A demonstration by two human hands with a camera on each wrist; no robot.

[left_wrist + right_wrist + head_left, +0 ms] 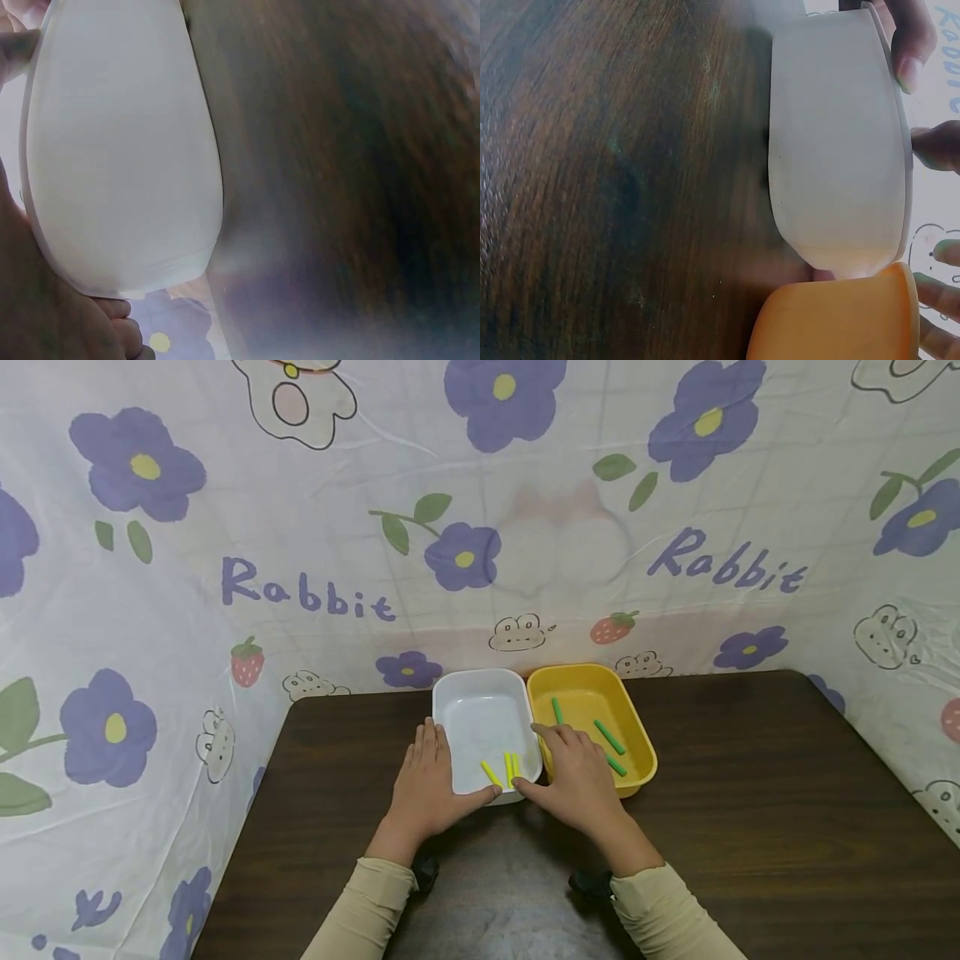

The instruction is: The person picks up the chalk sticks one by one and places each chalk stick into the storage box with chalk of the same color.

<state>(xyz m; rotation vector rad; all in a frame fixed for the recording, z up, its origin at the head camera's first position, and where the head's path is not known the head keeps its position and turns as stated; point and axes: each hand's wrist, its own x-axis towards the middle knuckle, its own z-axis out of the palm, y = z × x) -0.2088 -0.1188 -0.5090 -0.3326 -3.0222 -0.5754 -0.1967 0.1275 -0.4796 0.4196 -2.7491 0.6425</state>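
A white plastic box stands on the table with three short yellow sticks inside, near its front wall. My left hand lies along the box's left side, fingers straight, thumb reaching across the front rim. The right hand rests at the front right corner, its thumb on the same rim and its fingers spread over the side of the yellow box. That box holds green sticks, partly covered by the right hand. Both thumbs show at the white rim in the right wrist view.
The two boxes stand side by side at the back of the dark wooden table. Behind them hangs a white cloth printed with flowers and rabbits. Bare wood extends left, right and in front.
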